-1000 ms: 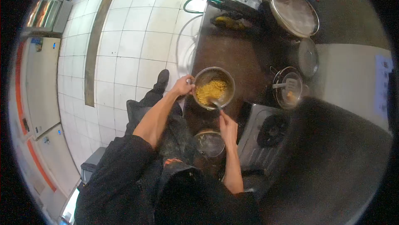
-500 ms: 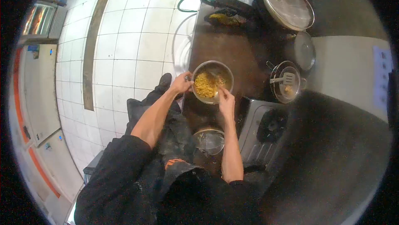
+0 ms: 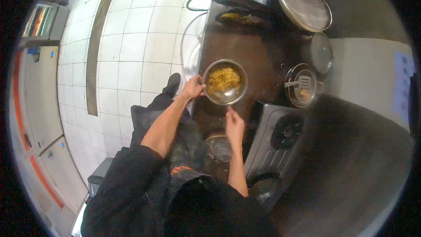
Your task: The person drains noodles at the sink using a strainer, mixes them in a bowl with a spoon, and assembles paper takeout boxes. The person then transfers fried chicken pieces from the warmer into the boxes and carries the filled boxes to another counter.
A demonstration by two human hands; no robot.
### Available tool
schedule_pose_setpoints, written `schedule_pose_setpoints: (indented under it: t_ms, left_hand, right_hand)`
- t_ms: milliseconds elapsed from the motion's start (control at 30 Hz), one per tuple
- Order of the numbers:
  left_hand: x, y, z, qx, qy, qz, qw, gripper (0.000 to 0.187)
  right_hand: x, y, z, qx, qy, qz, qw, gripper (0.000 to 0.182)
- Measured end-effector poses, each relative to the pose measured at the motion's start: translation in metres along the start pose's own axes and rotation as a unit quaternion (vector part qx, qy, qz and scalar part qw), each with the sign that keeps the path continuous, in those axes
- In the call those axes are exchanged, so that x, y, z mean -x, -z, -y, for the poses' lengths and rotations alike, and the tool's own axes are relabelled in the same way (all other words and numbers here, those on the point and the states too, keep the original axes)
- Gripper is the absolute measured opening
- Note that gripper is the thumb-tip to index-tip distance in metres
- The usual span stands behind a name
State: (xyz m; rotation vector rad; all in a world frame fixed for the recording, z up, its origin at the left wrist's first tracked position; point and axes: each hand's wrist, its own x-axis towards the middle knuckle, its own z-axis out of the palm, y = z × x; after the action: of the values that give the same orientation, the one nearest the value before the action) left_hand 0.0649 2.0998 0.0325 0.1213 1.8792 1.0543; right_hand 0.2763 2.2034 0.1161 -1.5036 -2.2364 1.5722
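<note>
A steel bowl sits on the dark brown counter, with yellow noodles heaped toward its far side. My left hand grips the bowl's near-left rim. My right hand is just below the bowl's near rim, fingers pinched together on a thin spoon handle that reaches up to the bowl. The spoon's head is hard to make out against the shiny metal.
A smaller steel bowl stands under my right wrist. A gas burner is at the right, and beyond it a pot with a spatula, a lid and a large pan. Tiled floor lies left.
My right hand reached into the bowl, then drew back toward me. The noodles have been pushed to the bowl's far side. My left hand stayed on the rim.
</note>
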Motion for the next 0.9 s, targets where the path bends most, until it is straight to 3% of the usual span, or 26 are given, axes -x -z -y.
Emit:
schedule_pose_setpoints:
  t_ms: [67,200,233,333,400,533,567,667,800,900]
  left_hand:
    - [-0.002,-0.005,0.009,0.016,0.009,0.009,1.0,0.026]
    - [0.008,-0.006,0.018,0.027,0.016,0.028,0.999,0.028]
    - [0.001,-0.009,0.03,0.082,-0.01,0.035,0.996,0.025]
    - [0.006,-0.01,0.008,0.004,0.005,-0.004,1.0,0.026]
    - [0.001,-0.013,0.011,0.041,0.017,0.017,0.999,0.024]
    - [-0.008,-0.012,0.026,0.046,-0.002,0.009,0.999,0.022]
    - [-0.01,-0.014,0.029,0.044,-0.003,-0.003,0.999,0.022]
    - [-0.003,-0.01,0.023,0.008,0.009,0.009,1.0,0.022]
    - [-0.013,-0.012,0.03,0.055,-0.003,0.007,0.998,0.024]
    - [-0.015,-0.012,0.025,0.032,0.0,-0.011,0.999,0.027]
  right_hand:
    - [0.009,-0.004,-0.016,0.008,-0.012,0.061,0.998,0.037]
    - [-0.046,-0.012,-0.003,0.004,0.017,0.011,1.0,0.034]
    - [-0.049,-0.01,-0.001,0.0,0.025,-0.012,1.0,0.034]
    - [-0.052,0.009,0.019,-0.001,0.04,-0.08,0.996,0.034]
    - [-0.04,-0.001,0.016,-0.002,0.028,-0.092,0.995,0.035]
    - [-0.006,0.01,0.004,0.065,-0.017,0.043,0.997,0.034]
    - [-0.009,0.017,-0.007,0.046,0.0,0.039,0.998,0.034]
    - [-0.048,0.015,-0.021,-0.043,0.074,-0.116,0.989,0.033]
    - [-0.077,0.002,-0.039,-0.092,-0.007,0.023,0.995,0.034]
    - [-0.026,0.031,-0.023,-0.052,0.013,0.105,0.993,0.035]
